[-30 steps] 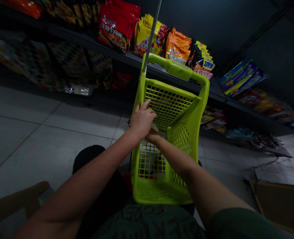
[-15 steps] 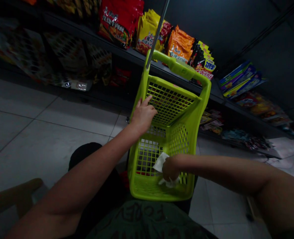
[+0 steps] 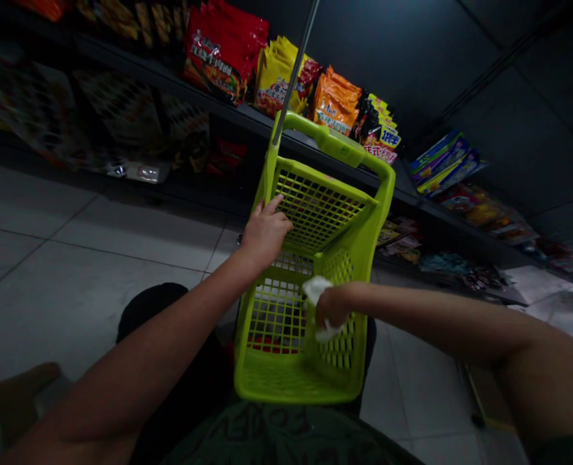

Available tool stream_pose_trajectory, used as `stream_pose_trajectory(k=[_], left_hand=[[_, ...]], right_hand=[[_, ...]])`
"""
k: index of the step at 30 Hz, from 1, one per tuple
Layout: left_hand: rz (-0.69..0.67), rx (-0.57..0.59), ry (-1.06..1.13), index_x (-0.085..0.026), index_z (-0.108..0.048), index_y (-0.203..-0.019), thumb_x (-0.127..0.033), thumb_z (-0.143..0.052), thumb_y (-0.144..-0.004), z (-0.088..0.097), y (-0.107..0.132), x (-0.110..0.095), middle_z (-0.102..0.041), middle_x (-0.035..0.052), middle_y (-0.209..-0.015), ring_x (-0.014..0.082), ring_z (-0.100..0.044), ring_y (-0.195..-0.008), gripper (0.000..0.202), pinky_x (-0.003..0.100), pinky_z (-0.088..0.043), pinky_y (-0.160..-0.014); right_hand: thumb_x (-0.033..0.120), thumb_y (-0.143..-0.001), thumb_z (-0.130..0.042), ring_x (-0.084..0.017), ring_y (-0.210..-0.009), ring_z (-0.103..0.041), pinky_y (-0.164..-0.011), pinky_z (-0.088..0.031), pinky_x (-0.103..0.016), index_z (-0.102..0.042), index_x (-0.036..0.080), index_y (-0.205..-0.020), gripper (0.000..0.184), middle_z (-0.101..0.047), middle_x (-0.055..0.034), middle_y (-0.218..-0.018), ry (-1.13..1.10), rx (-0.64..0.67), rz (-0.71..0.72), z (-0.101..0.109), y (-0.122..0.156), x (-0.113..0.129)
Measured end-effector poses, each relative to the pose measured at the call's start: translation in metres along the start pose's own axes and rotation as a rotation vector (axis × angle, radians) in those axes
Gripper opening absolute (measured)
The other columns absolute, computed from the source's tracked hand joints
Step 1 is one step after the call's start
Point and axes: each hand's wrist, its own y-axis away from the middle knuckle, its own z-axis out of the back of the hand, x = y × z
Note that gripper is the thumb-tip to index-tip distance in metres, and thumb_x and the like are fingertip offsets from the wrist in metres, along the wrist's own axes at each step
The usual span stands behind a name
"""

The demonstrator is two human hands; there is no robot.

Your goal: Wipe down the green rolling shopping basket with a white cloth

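Tissue (image 3: 316,289), white and crumpled, is clenched in the right hand (image 3: 332,307), its fist pressed to the inside of a lime-green plastic shopping basket (image 3: 286,381), which stands tipped up just before the person's dark-green shirt (image 3: 267,433). The left hand (image 3: 265,234) is open and spread on the basket's mesh without a firm grasp, seemingly bracing it against that pressure. A metal pole (image 3: 296,71) rises past the handle toward a dark shelf (image 3: 170,81) of instant noodle packets (image 3: 218,55), beyond a tiled floor (image 3: 121,290).
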Motion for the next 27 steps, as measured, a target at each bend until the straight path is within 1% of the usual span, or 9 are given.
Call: stream_pose_trajectory(k=[2,4,9,11,13,17,19,22,27], left_hand=[[-0.012,0.007,0.012,-0.024,-0.079,-0.101,-0.011,-0.047,-0.093,0.000,0.001,0.000,-0.077,0.0099,-0.112,0.0352,-0.035,-0.150,0.035,0.063,-0.024,-0.122],[-0.022,0.014,0.033,-0.025,-0.078,-0.101,-0.011,-0.047,-0.092,0.000,0.003,0.000,-0.077,0.0083,-0.114,0.0351,-0.035,-0.151,0.035,0.063,-0.023,-0.123],[-0.007,0.007,0.050,-0.023,-0.079,-0.101,-0.012,-0.048,-0.091,-0.001,0.003,0.000,-0.077,0.0092,-0.115,0.0353,-0.034,-0.151,0.035,0.062,-0.022,-0.123],[0.001,0.000,0.026,-0.023,-0.079,-0.101,-0.012,-0.048,-0.092,-0.001,0.003,0.001,-0.077,0.0097,-0.116,0.0360,-0.033,-0.151,0.034,0.062,-0.024,-0.123],[0.003,-0.003,-0.014,-0.023,-0.079,-0.101,-0.013,-0.047,-0.093,-0.002,0.004,0.002,-0.077,0.0091,-0.117,0.0365,-0.033,-0.151,0.034,0.061,-0.026,-0.122],[-0.010,0.015,-0.048,-0.022,-0.079,-0.101,-0.012,-0.048,-0.094,0.000,0.005,0.004,-0.077,0.0084,-0.116,0.0364,-0.033,-0.151,0.033,0.062,-0.025,-0.122],[-0.019,0.020,-0.026,-0.024,-0.078,-0.102,-0.012,-0.049,-0.092,0.001,0.005,0.003,-0.077,0.0075,-0.116,0.0357,-0.032,-0.152,0.033,0.062,-0.024,-0.123],[-0.012,0.023,0.012,-0.026,-0.079,-0.103,-0.011,-0.051,-0.090,0.001,0.006,0.000,-0.076,0.0069,-0.119,0.0364,-0.030,-0.152,0.034,0.063,-0.022,-0.123],[0.015,0.015,-0.006,-0.025,-0.079,-0.100,-0.012,-0.051,-0.091,-0.003,0.005,-0.006,-0.076,0.0065,-0.118,0.0366,-0.031,-0.152,0.032,0.062,-0.024,-0.122]], right_hand=[[0.014,-0.061,-0.087,-0.013,-0.073,-0.069,-0.067,-0.050,-0.022,-0.081,0.032,-0.080,0.027,-0.077,0.0070,-0.082,-0.083,0.221,0.235,-0.016,0.004,0.028],[0.013,-0.069,-0.081,-0.015,-0.075,-0.069,-0.067,-0.048,-0.024,-0.081,0.030,-0.087,0.025,-0.077,0.0039,-0.086,-0.084,0.296,0.265,-0.012,0.012,0.026],[0.009,-0.090,-0.057,-0.030,-0.103,-0.068,-0.086,-0.047,-0.040,-0.078,0.014,-0.103,0.026,-0.074,-0.0180,-0.109,0.239,-0.154,-0.413,0.035,0.036,-0.048],[0.008,-0.090,-0.055,-0.033,-0.108,-0.067,-0.090,-0.045,-0.043,-0.077,0.011,-0.100,0.024,-0.073,-0.0216,-0.110,0.302,-0.216,-0.437,0.034,0.043,-0.050],[0.009,-0.085,-0.063,-0.030,-0.102,-0.068,-0.086,-0.045,-0.040,-0.078,0.015,-0.096,0.019,-0.075,-0.0169,-0.105,0.303,-0.141,-0.258,0.016,0.050,-0.023],[0.017,-0.081,-0.069,-0.021,-0.087,-0.068,-0.073,-0.045,-0.034,-0.076,0.032,-0.098,0.023,-0.076,-0.0036,-0.100,0.042,0.138,0.322,-0.030,0.064,0.053],[0.019,-0.082,-0.069,-0.020,-0.084,-0.067,-0.071,-0.045,-0.034,-0.076,0.034,-0.097,0.023,-0.076,-0.0016,-0.097,-0.032,0.175,0.383,-0.037,0.066,0.062],[0.014,-0.081,-0.067,-0.023,-0.087,-0.068,-0.077,-0.046,-0.036,-0.077,0.028,-0.096,0.023,-0.076,-0.0065,-0.095,0.082,0.086,0.111,-0.019,0.059,0.023],[0.011,-0.095,-0.049,-0.033,-0.110,-0.065,-0.092,-0.046,-0.046,-0.072,0.010,-0.110,0.027,-0.071,-0.0234,-0.113,0.244,-0.341,-0.442,0.029,0.024,-0.067]])
